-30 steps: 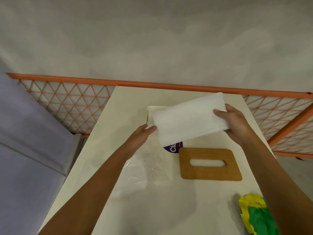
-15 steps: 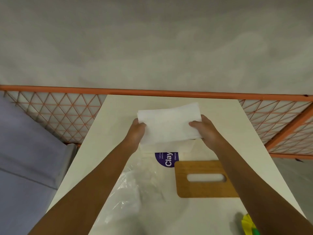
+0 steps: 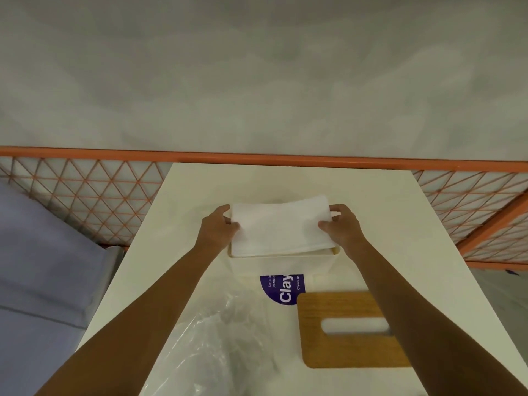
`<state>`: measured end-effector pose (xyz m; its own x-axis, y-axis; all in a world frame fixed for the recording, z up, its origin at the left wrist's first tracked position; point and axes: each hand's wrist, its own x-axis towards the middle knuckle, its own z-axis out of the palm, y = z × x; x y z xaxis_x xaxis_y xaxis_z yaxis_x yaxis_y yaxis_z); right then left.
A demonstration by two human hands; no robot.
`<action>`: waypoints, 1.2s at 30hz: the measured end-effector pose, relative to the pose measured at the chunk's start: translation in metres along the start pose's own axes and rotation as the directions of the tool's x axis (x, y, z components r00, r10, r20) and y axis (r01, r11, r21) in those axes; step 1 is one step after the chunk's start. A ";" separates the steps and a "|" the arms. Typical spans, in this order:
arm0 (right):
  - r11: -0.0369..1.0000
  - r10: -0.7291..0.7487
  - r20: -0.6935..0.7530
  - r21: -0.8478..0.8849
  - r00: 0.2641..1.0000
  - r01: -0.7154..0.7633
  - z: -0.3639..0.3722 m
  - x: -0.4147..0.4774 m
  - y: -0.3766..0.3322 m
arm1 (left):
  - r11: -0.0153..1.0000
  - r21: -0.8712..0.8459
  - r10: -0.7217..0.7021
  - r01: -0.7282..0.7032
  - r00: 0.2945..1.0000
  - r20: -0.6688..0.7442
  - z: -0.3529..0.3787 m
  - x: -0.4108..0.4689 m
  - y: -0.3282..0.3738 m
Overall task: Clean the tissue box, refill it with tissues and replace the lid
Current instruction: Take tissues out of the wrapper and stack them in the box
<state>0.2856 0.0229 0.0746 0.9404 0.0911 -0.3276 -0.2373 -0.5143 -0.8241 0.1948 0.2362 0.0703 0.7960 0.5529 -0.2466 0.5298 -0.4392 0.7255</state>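
Observation:
A white stack of tissues [image 3: 281, 227] lies in the open top of the white tissue box [image 3: 283, 262] in the middle of the table. My left hand [image 3: 218, 228] grips the stack's left end and my right hand [image 3: 341, 227] grips its right end, thumbs on top. The stack's far edge stands higher than the box rim. The wooden lid [image 3: 347, 330] with its slot lies flat on the table in front of the box, partly under my right forearm.
A clear plastic wrapper [image 3: 220, 344] with a purple label [image 3: 283, 288] lies crumpled in front of the box. The cream table [image 3: 400, 230] ends at an orange mesh fence [image 3: 85, 195]. A blue-grey cushion [image 3: 43, 267] is on the left.
Both hands have carried the tissue stack down and lowered it into the open box. My left hand, free a second ago, now holds the stack's left end.

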 end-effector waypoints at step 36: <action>0.790 -0.414 0.318 -0.339 0.853 0.510 0.042 -0.086 0.011 | 0.723 0.503 0.465 -0.473 0.872 0.151 -0.030 -0.071 -0.054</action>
<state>0.1920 0.0453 0.0746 0.8228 0.5618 -0.0855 0.3747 -0.6494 -0.6617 0.1007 0.2421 0.0679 0.9849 0.1711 0.0258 0.1542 -0.9354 0.3183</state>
